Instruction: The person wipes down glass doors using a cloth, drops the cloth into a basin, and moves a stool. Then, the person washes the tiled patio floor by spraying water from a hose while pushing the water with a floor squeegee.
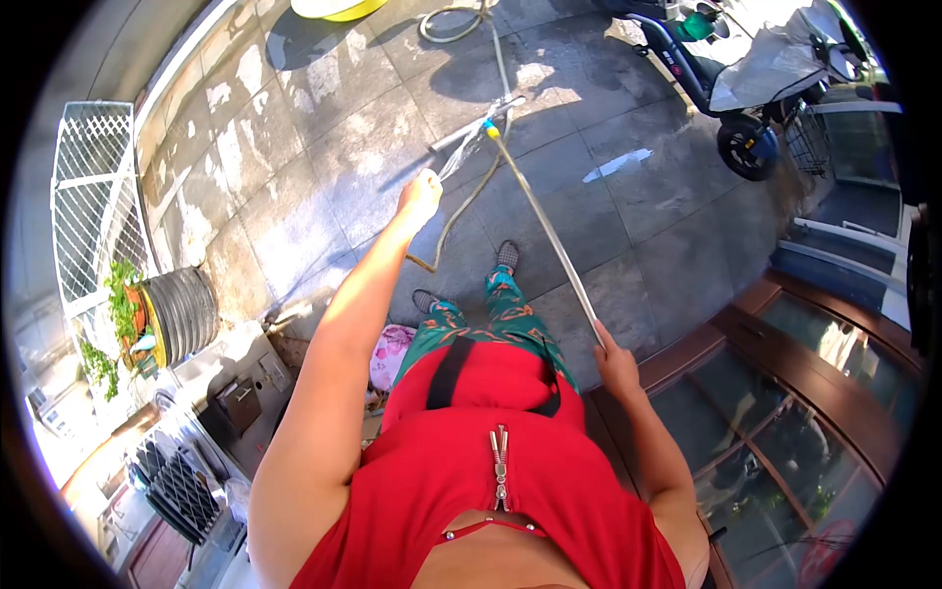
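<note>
A long pale pole (pixel 549 231) slants up from my right hand (pixel 616 365), whose fingers are wrapped round its lower end. Its far end has a yellow and blue joint (pixel 491 128) beside a grey bar-shaped head (pixel 471 128) over the paving. My left hand (pixel 422 193) is closed in a fist, stretched out ahead, near clear, shiny strands (pixel 459 157) that run toward the joint. What the fist holds, if anything, is too small to make out.
A hose (pixel 453 221) trails across the grey tiles (pixel 363 128). An electric scooter (pixel 726 88) stands at upper right, a yellow basin (pixel 339 8) at the top. A ribbed planter (pixel 180 314) and white lattice (pixel 96 196) are left; brown-framed glass doors (pixel 756 334) are lower right.
</note>
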`<control>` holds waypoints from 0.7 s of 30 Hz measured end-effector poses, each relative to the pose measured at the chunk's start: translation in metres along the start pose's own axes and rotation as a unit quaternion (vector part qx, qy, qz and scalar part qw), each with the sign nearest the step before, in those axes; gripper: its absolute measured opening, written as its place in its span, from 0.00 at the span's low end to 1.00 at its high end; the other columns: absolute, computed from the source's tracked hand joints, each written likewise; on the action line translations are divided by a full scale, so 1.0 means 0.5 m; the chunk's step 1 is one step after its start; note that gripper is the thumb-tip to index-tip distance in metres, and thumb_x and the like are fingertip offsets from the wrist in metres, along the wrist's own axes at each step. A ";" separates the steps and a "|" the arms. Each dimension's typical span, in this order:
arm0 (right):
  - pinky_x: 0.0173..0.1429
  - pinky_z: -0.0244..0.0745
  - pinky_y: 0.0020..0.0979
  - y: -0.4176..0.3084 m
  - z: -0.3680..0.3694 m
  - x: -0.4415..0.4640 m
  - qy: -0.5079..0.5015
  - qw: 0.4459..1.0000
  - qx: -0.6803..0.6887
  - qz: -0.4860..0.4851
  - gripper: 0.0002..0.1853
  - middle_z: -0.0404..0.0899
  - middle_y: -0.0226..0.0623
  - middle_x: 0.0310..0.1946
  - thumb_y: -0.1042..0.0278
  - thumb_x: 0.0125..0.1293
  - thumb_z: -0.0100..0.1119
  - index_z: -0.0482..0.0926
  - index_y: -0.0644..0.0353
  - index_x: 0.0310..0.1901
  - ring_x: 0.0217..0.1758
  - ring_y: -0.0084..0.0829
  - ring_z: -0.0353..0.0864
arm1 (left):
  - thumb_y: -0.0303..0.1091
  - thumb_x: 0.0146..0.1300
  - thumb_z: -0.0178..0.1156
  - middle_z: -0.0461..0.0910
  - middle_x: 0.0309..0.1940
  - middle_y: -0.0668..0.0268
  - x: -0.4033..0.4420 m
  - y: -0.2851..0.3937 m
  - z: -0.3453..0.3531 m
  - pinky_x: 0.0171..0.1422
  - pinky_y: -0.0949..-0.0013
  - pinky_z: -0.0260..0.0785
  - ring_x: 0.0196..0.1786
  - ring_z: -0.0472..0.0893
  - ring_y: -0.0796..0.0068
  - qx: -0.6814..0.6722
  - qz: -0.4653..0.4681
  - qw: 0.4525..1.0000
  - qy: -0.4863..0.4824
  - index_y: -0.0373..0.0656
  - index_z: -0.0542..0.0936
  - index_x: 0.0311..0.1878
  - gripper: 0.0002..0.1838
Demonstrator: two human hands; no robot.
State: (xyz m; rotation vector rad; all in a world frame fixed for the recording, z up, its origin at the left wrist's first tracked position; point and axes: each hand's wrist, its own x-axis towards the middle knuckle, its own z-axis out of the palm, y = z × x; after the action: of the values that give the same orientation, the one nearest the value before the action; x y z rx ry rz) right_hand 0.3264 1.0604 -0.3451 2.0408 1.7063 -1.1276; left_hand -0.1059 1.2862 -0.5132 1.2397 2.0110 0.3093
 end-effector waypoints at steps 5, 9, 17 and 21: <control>0.42 0.74 0.55 0.146 -0.081 -0.044 0.007 0.994 -0.075 0.084 0.31 0.80 0.56 0.28 0.62 0.67 0.53 0.59 0.30 0.71 0.35 0.58 0.81 | 0.43 0.65 0.50 0.83 0.38 0.50 0.049 0.181 0.024 0.46 0.52 0.73 0.43 0.82 0.45 -0.009 -0.034 0.999 -0.010 0.53 0.79 0.44 0.11; 0.42 0.74 0.55 0.242 -0.078 0.031 -0.001 0.993 -0.079 0.092 0.32 0.81 0.56 0.30 0.62 0.68 0.52 0.58 0.29 0.72 0.35 0.57 0.81 | 0.45 0.65 0.50 0.83 0.34 0.54 0.093 0.306 0.006 0.38 0.56 0.74 0.33 0.84 0.55 0.001 -0.025 1.000 -0.014 0.53 0.79 0.44 0.12; 0.45 0.78 0.49 0.122 -0.094 0.460 0.065 0.995 -0.051 0.049 0.29 0.83 0.50 0.35 0.58 0.69 0.53 0.60 0.30 0.70 0.40 0.51 0.84 | 0.43 0.65 0.51 0.82 0.26 0.58 0.201 0.400 -0.009 0.25 0.61 0.69 0.21 0.79 0.65 0.012 -0.014 1.000 -0.024 0.50 0.78 0.43 0.11; 0.46 0.78 0.48 0.028 -0.133 0.570 0.114 0.992 -0.037 0.031 0.29 0.83 0.49 0.35 0.58 0.69 0.54 0.61 0.33 0.70 0.41 0.50 0.84 | 0.43 0.66 0.51 0.78 0.22 0.60 0.226 0.436 -0.028 0.20 0.61 0.66 0.16 0.75 0.68 0.003 -0.038 0.998 -0.059 0.50 0.77 0.43 0.10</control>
State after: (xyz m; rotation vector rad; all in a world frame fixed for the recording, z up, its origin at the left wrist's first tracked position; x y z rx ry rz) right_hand 0.3696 1.3046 -0.5015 2.2308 1.7427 -0.8272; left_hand 0.0009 1.4940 -0.4363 1.1550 1.9525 0.1899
